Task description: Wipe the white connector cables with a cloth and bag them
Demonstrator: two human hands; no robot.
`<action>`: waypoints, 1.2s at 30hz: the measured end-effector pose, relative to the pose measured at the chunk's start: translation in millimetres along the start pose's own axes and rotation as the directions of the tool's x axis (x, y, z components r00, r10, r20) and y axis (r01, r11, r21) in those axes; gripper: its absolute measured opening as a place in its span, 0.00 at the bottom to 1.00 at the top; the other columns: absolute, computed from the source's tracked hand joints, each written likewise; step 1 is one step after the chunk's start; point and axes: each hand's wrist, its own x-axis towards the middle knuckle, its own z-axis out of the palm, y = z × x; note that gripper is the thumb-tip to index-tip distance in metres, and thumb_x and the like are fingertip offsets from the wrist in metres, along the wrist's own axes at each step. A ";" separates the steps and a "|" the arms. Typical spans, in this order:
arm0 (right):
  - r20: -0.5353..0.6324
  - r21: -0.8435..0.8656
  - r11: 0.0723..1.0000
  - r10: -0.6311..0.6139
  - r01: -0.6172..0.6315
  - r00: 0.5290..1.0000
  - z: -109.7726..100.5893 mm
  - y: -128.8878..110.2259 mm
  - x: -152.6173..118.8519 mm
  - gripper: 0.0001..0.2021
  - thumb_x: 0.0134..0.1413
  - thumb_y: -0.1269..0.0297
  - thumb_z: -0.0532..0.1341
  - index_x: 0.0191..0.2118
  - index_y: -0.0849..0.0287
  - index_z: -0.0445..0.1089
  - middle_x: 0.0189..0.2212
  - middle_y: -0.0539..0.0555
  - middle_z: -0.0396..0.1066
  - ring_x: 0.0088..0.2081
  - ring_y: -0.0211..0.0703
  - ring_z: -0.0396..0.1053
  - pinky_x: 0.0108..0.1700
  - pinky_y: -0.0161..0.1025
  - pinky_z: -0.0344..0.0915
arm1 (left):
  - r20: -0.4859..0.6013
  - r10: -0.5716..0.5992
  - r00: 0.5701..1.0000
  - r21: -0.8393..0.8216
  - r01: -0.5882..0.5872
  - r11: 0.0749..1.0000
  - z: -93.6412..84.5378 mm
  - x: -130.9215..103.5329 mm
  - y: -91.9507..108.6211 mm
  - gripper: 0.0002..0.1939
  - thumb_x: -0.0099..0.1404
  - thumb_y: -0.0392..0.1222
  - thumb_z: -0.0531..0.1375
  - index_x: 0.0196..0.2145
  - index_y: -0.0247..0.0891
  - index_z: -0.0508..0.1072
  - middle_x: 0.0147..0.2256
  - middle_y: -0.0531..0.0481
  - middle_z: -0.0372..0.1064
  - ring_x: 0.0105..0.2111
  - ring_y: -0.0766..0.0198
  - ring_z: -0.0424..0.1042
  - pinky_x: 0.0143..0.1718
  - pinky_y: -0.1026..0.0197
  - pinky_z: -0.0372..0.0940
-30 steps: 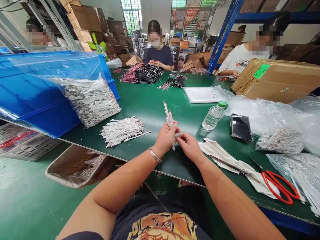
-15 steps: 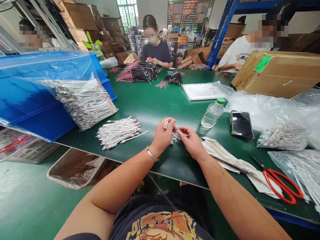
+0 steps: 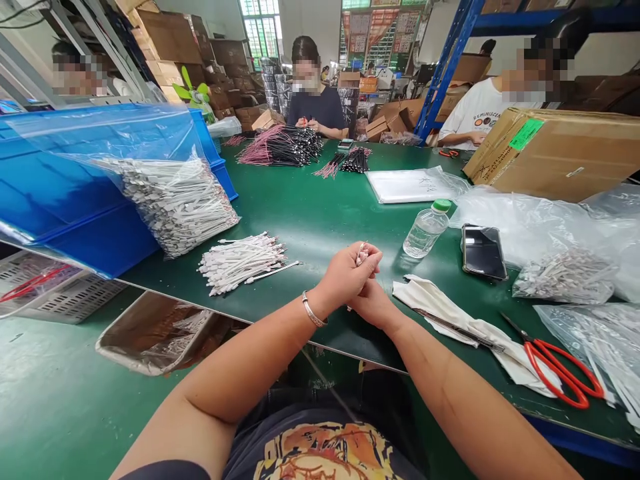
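Left hand (image 3: 346, 275) clasps white leads (image 3: 363, 255) above the table (image 3: 320, 207); right hand (image 3: 373, 305) touches it beneath, grip too hidden to tell. Handling the leads seems the step; the next move likely calls for steadiness.

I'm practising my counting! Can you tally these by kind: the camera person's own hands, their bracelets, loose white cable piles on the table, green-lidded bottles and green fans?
Hands: 2 (left hand, right hand)
Bracelet: 1
White cable pile: 1
Bottle: 1
Green fan: 1
Total: 6
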 end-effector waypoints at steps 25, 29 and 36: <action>-0.518 0.328 0.944 0.143 0.042 0.843 -20.9 -55.1 -45.7 0.15 0.57 0.54 0.54 0.31 0.59 0.70 0.31 0.55 0.73 0.38 0.43 0.70 0.47 0.45 0.64 | 0.206 -0.117 0.972 0.830 -0.110 0.546 -51.8 -69.7 -46.4 0.42 0.60 0.63 0.48 0.61 0.27 0.51 0.62 0.29 0.42 0.63 0.44 0.37 0.60 0.40 0.35; -0.428 0.418 0.906 0.262 -0.068 0.865 -14.6 -64.3 -76.1 0.15 0.55 0.53 0.56 0.30 0.59 0.70 0.28 0.54 0.71 0.33 0.42 0.69 0.39 0.42 0.67 | 0.499 -0.012 0.866 0.662 -0.373 0.650 -23.7 -104.4 -30.9 0.39 0.59 0.62 0.51 0.59 0.30 0.57 0.60 0.31 0.49 0.61 0.43 0.45 0.59 0.42 0.40; 0.278 0.508 0.605 0.559 -0.613 0.781 37.0 -55.4 -124.3 0.17 0.51 0.49 0.60 0.30 0.61 0.66 0.22 0.52 0.69 0.21 0.34 0.66 0.20 0.30 0.61 | 0.303 -0.308 0.902 0.366 0.188 0.911 -52.5 -155.0 -10.0 0.23 0.67 0.52 0.46 0.27 0.36 0.72 0.21 0.51 0.68 0.23 0.67 0.66 0.26 0.66 0.59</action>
